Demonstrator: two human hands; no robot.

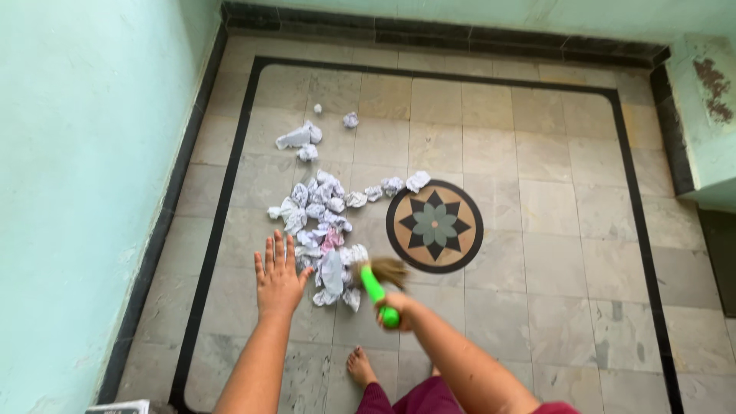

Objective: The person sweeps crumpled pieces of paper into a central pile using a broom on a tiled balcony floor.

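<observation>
**Paper scraps mostly gathered, a few strays beyond**

Nearest me, 1 bare foot (360, 366) stands on the pale marble tile floor (567, 230), with a dark red garment (429, 399) at the bottom edge. The right hand (397, 310) is closed round the bright green plastic handle of a short straw hand broom (381, 282), whose brown bristles are blurred and sit against the right side of the paper. The left hand (277, 276) holds nothing; it is spread flat, fingers splayed, palm down just beside the left side of the heap.

Between the 2 hands lies the main heap of crumpled white paper scraps (322, 230), 1 piece pinkish. By my judgement most of the litter is already drawn together here. What is left: a short trail of scraps (395, 184) running right towards the round black-and-tan star medallion (435, 225), and farther off about 4 loose white paper pieces (300, 138), well apart from the heap.

For room, the mint-green wall (77, 192) and the black border strip (165, 230) hem the heap in on the left. To the right the floor runs wide to the far black skirting (460, 34).
</observation>
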